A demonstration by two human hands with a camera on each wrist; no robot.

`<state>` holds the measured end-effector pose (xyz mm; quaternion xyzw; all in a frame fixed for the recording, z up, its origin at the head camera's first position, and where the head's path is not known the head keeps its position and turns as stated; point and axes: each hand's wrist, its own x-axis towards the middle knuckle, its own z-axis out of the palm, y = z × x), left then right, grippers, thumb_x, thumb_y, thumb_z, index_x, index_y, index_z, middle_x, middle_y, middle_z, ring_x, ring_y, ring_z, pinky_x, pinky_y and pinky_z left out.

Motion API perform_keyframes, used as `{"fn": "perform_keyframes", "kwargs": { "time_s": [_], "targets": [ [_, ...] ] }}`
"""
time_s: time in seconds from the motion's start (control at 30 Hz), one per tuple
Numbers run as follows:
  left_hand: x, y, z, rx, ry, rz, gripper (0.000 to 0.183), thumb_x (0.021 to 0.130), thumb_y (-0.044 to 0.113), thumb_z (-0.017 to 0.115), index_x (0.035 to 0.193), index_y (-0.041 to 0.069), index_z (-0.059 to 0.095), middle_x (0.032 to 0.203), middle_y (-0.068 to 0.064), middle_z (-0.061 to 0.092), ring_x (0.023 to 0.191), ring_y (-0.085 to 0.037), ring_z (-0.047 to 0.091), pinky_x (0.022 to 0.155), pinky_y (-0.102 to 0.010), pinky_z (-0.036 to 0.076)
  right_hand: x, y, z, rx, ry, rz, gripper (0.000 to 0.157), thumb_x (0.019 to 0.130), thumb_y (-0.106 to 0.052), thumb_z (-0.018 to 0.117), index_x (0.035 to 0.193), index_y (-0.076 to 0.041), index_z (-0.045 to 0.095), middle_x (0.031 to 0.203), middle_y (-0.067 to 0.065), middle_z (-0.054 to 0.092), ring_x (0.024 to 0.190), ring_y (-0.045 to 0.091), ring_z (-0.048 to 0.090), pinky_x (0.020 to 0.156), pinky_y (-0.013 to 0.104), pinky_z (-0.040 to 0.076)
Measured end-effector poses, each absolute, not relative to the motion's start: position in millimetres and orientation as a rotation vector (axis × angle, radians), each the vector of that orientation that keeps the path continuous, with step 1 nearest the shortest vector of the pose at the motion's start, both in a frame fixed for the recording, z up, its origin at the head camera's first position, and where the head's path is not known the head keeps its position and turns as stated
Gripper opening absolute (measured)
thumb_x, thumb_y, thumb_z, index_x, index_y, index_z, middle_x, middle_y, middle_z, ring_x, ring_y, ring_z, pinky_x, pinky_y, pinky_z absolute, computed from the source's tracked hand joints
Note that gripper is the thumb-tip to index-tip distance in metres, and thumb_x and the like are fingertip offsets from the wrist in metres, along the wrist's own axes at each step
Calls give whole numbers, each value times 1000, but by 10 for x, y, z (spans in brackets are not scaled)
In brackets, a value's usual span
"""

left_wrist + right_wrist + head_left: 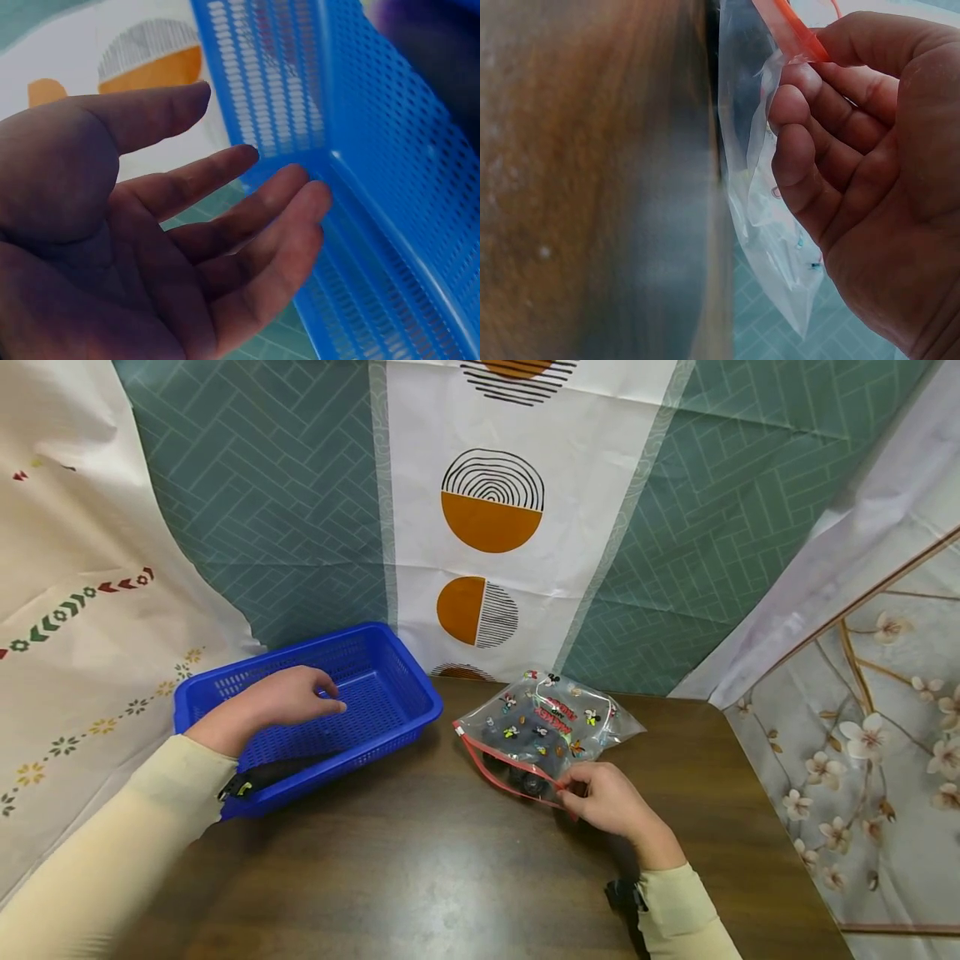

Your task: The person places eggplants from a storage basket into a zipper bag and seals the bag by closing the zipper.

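My left hand [288, 697] hovers over the blue plastic basket [431, 708] with relaxed, slightly bent fingers and holds nothing. In the left wrist view, its palm [82, 270] shows bare beside the basket's perforated wall [442, 165]. Between thumb and fingertips, my right hand [611, 802] pinches the right end of the red zip edge [480, 760] on a clear bag [592, 731]. Printed cartoon figures and red lettering cover the bag. Near its opening, a dark object with a round, wheel-like part [534, 782] shows within. In the right wrist view, clear plastic [772, 262] hangs past the fingers.
Both basket and bag are on a brown wooden table [420, 877], the basket at the left and the bag right of centre. A patterned cloth [300, 485] hangs behind them. Floral cloth [862, 777] lines the right side, cream cloth [90, 652] the left.
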<state>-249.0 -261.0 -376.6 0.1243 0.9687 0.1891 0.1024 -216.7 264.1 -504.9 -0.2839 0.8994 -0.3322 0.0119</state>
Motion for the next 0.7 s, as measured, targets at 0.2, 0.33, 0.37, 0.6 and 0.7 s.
{"fn": "perform_keyframes", "kwargs": {
  "time_s": [0.2, 0.33, 0.37, 0.6, 0.7],
  "targets": [
    [-2498, -2755, -3805, 363, 2838, 513, 47, 103, 33, 78, 127, -8, 75, 129, -30, 74, 121, -51, 68, 104, -68, 54, -2170, 2614, -5032, -909, 2815, -1017, 13, 94, -7, 81, 94, -20, 81, 81, -19, 66, 71, 0, 61, 67, 28, 54],
    [-2502, -2810, -3827, 403, 2774, 440, 51, 100, 34, 82, 128, -9, 75, 129, -30, 73, 126, -55, 65, 106, -68, 52, -2171, 2601, -5025, -911, 2816, -1006, 13, 94, -8, 82, 93, -20, 81, 81, -19, 66, 72, 0, 61, 66, 28, 54],
    [-2503, -2821, -3830, 413, 2752, 422, 53, 99, 34, 83, 129, -9, 74, 130, -31, 73, 128, -56, 64, 107, -69, 52, -2171, 2599, -5026, -910, 2817, -1004, 12, 94, -8, 82, 93, -20, 81, 81, -19, 66, 72, 0, 61, 67, 28, 54],
    [-2500, -2883, -3859, 439, 2617, 352, 59, 93, 29, 89, 132, -12, 71, 133, -35, 68, 130, -61, 60, 108, -70, 52, -2171, 2587, -5020, -914, 2822, -990, 11, 95, -10, 83, 93, -20, 81, 80, -20, 65, 72, 0, 61, 67, 28, 54],
    [-2486, -2901, -3880, 428, 2603, 358, 59, 91, 27, 91, 132, -11, 71, 133, -35, 68, 130, -60, 60, 107, -70, 52, -2173, 2586, -5016, -919, 2821, -988, 11, 95, -10, 83, 93, -20, 81, 79, -20, 65, 72, 0, 61, 67, 28, 54]
  ]
}}
